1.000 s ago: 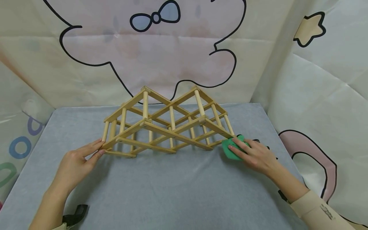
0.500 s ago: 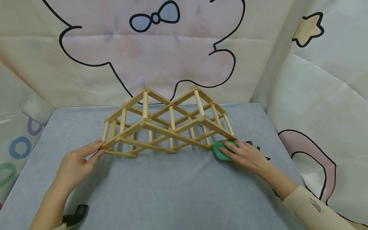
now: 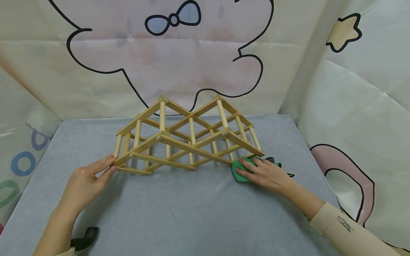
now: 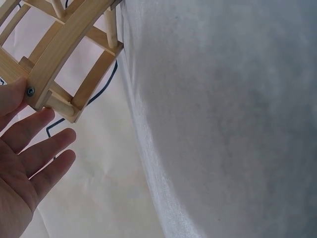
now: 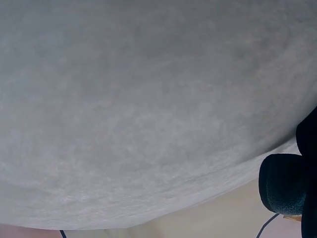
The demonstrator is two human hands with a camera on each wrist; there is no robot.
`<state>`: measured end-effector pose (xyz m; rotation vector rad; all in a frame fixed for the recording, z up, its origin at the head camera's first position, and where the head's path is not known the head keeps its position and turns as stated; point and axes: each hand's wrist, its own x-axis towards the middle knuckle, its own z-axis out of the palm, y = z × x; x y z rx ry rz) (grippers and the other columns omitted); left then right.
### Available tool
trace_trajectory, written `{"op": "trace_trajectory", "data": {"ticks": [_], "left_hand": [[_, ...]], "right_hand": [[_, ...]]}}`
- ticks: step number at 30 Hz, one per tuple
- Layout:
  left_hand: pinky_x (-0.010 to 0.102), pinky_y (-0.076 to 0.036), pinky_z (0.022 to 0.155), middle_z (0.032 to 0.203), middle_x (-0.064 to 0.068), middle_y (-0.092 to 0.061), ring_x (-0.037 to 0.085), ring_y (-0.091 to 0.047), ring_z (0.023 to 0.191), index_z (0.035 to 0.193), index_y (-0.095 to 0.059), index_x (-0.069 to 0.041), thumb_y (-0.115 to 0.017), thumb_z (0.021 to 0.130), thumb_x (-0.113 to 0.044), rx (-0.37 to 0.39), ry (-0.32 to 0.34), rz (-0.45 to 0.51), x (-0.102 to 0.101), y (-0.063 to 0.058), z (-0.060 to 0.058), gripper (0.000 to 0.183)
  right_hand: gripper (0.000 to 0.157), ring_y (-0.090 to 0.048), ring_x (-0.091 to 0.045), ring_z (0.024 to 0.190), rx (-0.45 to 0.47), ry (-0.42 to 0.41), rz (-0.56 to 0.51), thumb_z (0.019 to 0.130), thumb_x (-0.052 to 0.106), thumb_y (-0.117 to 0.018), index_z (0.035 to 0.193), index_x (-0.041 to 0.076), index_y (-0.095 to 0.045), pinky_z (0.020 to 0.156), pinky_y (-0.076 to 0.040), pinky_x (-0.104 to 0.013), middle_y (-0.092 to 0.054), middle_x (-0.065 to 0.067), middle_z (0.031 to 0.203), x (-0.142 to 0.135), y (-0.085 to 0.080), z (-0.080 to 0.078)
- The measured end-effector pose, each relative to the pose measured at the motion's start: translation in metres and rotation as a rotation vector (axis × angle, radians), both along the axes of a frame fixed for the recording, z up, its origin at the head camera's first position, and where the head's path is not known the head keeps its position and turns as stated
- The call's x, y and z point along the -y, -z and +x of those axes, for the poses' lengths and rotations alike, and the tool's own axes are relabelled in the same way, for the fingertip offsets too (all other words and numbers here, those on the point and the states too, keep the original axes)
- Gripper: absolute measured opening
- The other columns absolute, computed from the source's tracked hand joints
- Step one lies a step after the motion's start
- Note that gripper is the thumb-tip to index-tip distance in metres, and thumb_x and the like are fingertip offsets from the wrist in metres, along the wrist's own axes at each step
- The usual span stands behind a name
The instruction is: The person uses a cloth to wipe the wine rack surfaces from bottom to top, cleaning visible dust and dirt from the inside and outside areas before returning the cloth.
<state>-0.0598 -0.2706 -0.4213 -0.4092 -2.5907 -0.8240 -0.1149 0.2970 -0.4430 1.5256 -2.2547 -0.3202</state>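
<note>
Beyond both hands rises a backdrop [image 3: 160,60] printed with a large pink cloud outline and a blue bow, the biggest thing in sight. Below the hands spreads a table [image 3: 192,213] covered in grey-blue cloth.

Between the two hands stretches a wooden frame [image 3: 205,154], a zigzag lattice of flat slats joined by round dowels, with two peaks standing higher than either hand. Its near left corner is in the left hand [image 3: 86,183], which pinches it between thumb and index finger; the other fingers extend loosely below that corner. Whether the held end touches the table cannot be made out.

Near the frame's other end, the right hand [image 3: 267,175] lies over a green cloth [image 3: 238,174], its visible fingers stretched across the top. The thumb is hidden, so it cannot be told whether this hand grips the cloth or only presses it. The cloth sits beneath those fingertips, against the frame's low edge, and dark strips [image 3: 272,160] stick out beyond the knuckles.

Behind the left hand, at the wrist, is a black piece [image 3: 84,240]. Smallest is a metal bolt [image 4: 30,91], just beside the left thumb.
</note>
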Motion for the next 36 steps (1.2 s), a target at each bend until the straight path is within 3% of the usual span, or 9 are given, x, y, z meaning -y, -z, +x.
{"op": "trace_trajectory", "data": {"ticks": [3,6,13,20,25,33,36], "left_hand": [[0.018,-0.05,0.058,0.127,0.013,-0.072,0.023,-0.074,0.068,0.125,-0.077,-0.005,-0.088,0.079,0.002,-0.009,0.0,-0.002,0.0,0.0,0.0,0.048],[0.017,-0.051,0.062,0.126,0.012,-0.072,0.032,-0.076,0.074,0.125,-0.077,-0.005,-0.088,0.079,0.002,-0.013,-0.002,0.002,0.001,0.001,0.0,0.048],[0.01,-0.048,0.073,0.126,0.012,-0.073,0.039,-0.075,0.092,0.123,-0.078,-0.005,-0.088,0.078,0.002,-0.016,-0.009,0.004,0.0,0.003,0.0,0.047],[0.022,-0.054,0.066,0.125,0.012,-0.073,0.034,-0.076,0.078,0.123,-0.078,-0.004,-0.089,0.078,0.002,-0.031,-0.005,-0.003,-0.001,0.001,0.0,0.046],[0.023,-0.055,0.062,0.125,0.015,-0.073,0.038,-0.076,0.082,0.124,-0.077,-0.004,-0.087,0.082,0.0,-0.004,-0.007,0.005,0.001,-0.001,0.002,0.044],[0.015,-0.051,0.057,0.126,0.016,-0.072,0.036,-0.076,0.076,0.126,-0.076,-0.002,-0.086,0.082,0.002,0.013,0.012,0.021,0.001,0.0,0.001,0.045],[0.015,-0.047,0.052,0.127,0.017,-0.071,0.026,-0.074,0.066,0.126,-0.075,-0.003,-0.086,0.083,0.001,0.019,0.012,0.025,0.001,0.001,0.002,0.044]], "right_hand": [[0.06,-0.057,-0.03,0.086,-0.013,-0.013,0.01,0.116,0.007,-0.009,0.139,0.018,-0.065,0.058,-0.051,-0.035,-0.056,-0.016,0.145,0.002,0.001,0.001],[0.059,-0.057,-0.03,0.087,-0.024,-0.024,0.006,0.116,0.006,-0.011,0.139,0.018,-0.065,0.057,-0.051,-0.035,-0.056,-0.016,0.145,0.002,0.002,0.001],[0.056,-0.059,-0.03,0.088,-0.033,-0.028,-0.02,0.117,0.006,-0.015,0.138,0.017,-0.065,0.057,-0.051,-0.035,-0.058,-0.016,0.144,0.004,0.002,0.002],[0.047,-0.061,-0.03,0.089,-0.063,-0.05,-0.049,0.117,0.007,-0.023,0.14,0.016,-0.063,0.061,-0.054,-0.035,-0.059,-0.015,0.144,0.012,0.001,0.005],[0.04,-0.064,-0.029,0.091,-0.083,-0.078,-0.1,0.116,0.009,-0.032,0.14,0.014,-0.063,0.063,-0.056,-0.036,-0.06,-0.014,0.143,0.022,-0.001,0.005],[0.037,-0.064,-0.031,0.09,-0.127,-0.118,-0.158,0.115,0.006,-0.037,0.139,0.012,-0.064,0.064,-0.057,-0.035,-0.061,-0.015,0.142,0.038,-0.004,0.004],[0.035,-0.064,-0.031,0.088,-0.158,-0.14,-0.189,0.114,0.006,-0.039,0.138,0.011,-0.064,0.062,-0.056,-0.035,-0.062,-0.015,0.14,0.048,-0.006,0.003]]}}
